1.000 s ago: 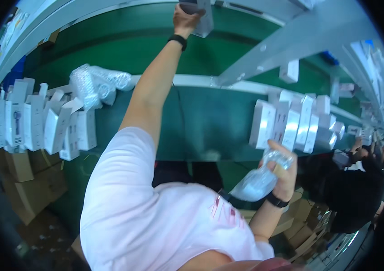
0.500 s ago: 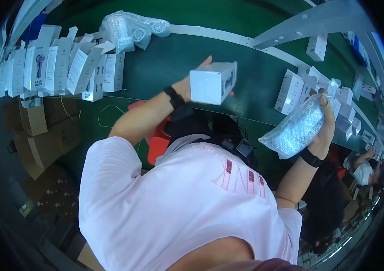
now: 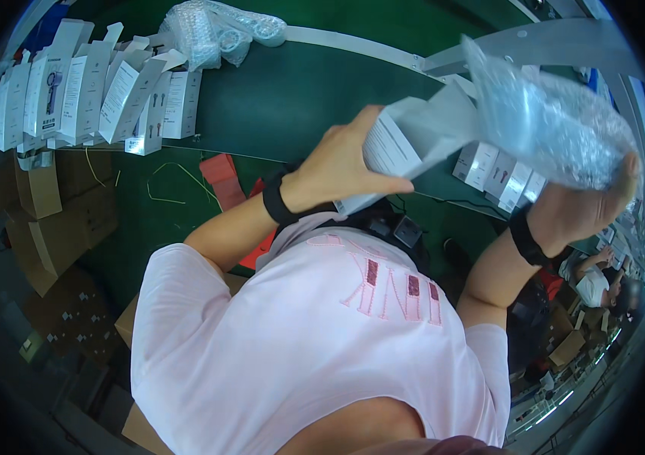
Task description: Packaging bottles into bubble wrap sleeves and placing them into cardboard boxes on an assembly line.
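My left hand [image 3: 345, 163] is closed around a white carton [image 3: 394, 148] in front of my chest. The carton is tilted, and its open top with raised flaps faces up and to the right. In my right hand [image 3: 588, 208] is a bubble-wrap pouch [image 3: 550, 117], raised above and to the right of the carton. The pouch's near left end is close to the carton's flaps; whether they touch I cannot tell. What is inside the pouch is hidden by the wrap.
Several white cartons [image 3: 83, 95] with open flaps stand at the table's left. More bubble-wrapped items [image 3: 212, 34] lie behind them. White cartons [image 3: 493, 174] also stand at the right, on the green table [image 3: 284, 91]. A metal post [image 3: 535, 45] slants across the upper right. Brown boxes [image 3: 64, 212] sit below left.
The carton in my left hand has turned, so its open, flapped end now shows. My right hand has lifted the bubble-wrap pouch up and tilted it toward the carton.
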Tool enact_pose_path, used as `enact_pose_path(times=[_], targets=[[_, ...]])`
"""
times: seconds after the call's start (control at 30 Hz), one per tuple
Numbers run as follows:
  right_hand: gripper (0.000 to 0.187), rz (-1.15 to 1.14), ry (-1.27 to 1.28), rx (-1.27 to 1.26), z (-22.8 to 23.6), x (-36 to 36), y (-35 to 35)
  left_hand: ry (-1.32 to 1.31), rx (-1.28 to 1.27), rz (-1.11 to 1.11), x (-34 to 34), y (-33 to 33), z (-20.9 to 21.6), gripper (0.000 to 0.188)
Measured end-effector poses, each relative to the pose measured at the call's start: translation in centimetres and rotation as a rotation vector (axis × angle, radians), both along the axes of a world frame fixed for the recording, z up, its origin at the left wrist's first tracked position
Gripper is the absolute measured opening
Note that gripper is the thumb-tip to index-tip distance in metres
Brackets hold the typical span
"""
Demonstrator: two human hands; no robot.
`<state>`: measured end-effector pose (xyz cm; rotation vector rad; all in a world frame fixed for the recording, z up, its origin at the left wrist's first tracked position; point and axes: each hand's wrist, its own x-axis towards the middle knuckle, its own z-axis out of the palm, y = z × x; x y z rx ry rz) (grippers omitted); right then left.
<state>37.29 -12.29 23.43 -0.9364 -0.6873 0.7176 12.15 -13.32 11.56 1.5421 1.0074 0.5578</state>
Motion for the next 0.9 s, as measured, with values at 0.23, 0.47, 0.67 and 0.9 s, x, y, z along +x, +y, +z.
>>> enact_pose_path(times=[0.23,0.47,0.67,0.9], targets=[[0.022,-0.011,-0.344,0.089,-2.1,-4.5,0.2,-0.172,0.063,0.175,0.3,-3.2,2.0,0.092],[0.029,0.076,-0.362,-0.229,1.8,-4.3,-1.0,-0.520,-0.514,-0.281,1.0,1.2,1.5,0.050],[0.026,0.156,-0.801,-0.210,2.8,-1.5,-2.4,-0.541,-0.365,-0.176,2.0,0.6,0.2,0.042],[0.017,0.071,-0.462,-0.263,3.4,1.5,-4.0,-0.616,-0.112,-0.270,2.0,0.2,3.2,0.047]])
